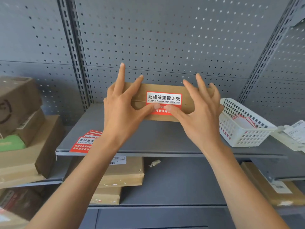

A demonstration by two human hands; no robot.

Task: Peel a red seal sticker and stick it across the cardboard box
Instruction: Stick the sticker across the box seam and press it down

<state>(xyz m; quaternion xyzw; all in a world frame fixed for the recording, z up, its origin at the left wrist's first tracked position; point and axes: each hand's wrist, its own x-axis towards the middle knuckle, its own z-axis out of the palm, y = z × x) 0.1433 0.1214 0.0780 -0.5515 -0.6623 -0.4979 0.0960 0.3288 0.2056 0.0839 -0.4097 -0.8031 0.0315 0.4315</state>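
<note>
A flat brown cardboard box (188,100) lies on the grey metal shelf (165,138). A red and white seal sticker (164,98) with black characters sits across the box's centre seam. My left hand (122,111) rests on the box's left part, and its thumb presses the sticker's lower red area. My right hand (199,116) rests on the box's right part, thumb pressing beside the left thumb. The other fingers of both hands are spread. Both thumbs hide part of the sticker's red text.
A stack of spare red seal stickers (84,142) lies at the shelf's front left. A white perforated basket (244,124) with backing papers stands to the right. Cardboard parcels (24,126) are piled on the left and on the lower shelf (122,172). Grey pegboard stands behind.
</note>
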